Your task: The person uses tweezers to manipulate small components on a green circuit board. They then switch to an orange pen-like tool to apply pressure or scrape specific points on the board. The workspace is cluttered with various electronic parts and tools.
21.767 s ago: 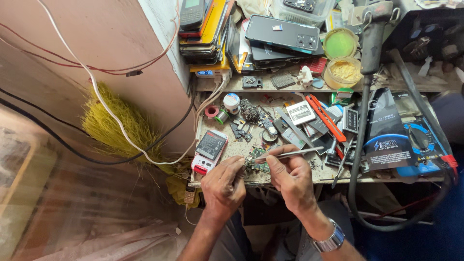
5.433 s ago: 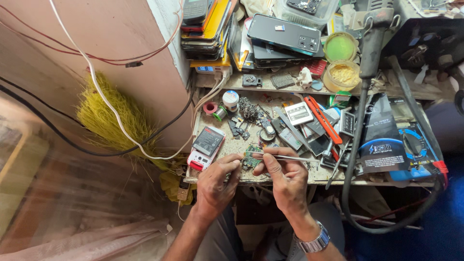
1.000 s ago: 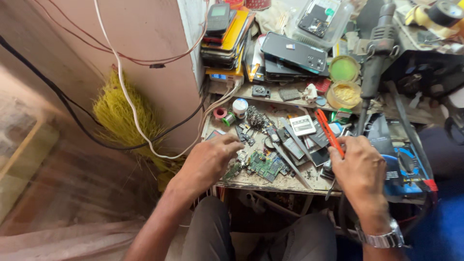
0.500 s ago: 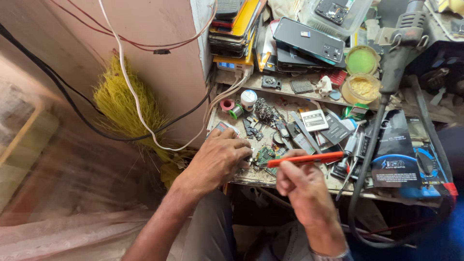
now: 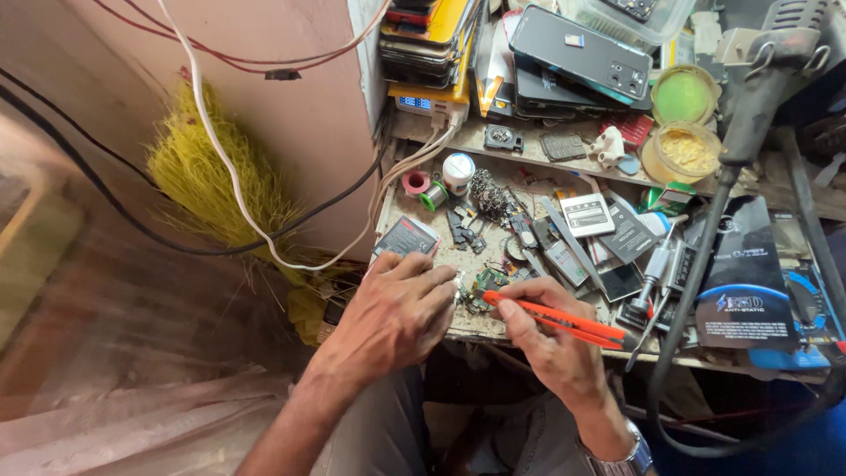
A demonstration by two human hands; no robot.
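We are pinning the board point(image 5: 483, 286) at the bench's point(image 5: 493, 324) front edge with our left hand point(image 5: 397, 313), fingers pressing down on it. Our right hand point(image 5: 551, 339) is gripping the orange tool point(image 5: 555, 319), tip touching the board; we judge the work midway, board bare.

Bench is crowded with small packages and screens.

- Multimeter point(image 5: 404, 238) with a red-rimmed dark face at the bench's left edge, just beyond the left hand point(image 5: 392, 313).
- Small white labelled card point(image 5: 587, 214) mid-bench, tilted; a dark flat pack point(image 5: 627, 236) just beside it on the right.
- Black-and-blue glossy package point(image 5: 745, 282) at the right, partly under a black hose point(image 5: 705, 264).
- Dark phone point(image 5: 582, 53), back up, lies atop a stack of phones on the shelf — its screen is hidden.
- Stack of flat boxes and phones point(image 5: 432, 44), yellow and red edges, upper middle.
- Blue-lit display strip point(image 5: 414, 102) beneath that stack.
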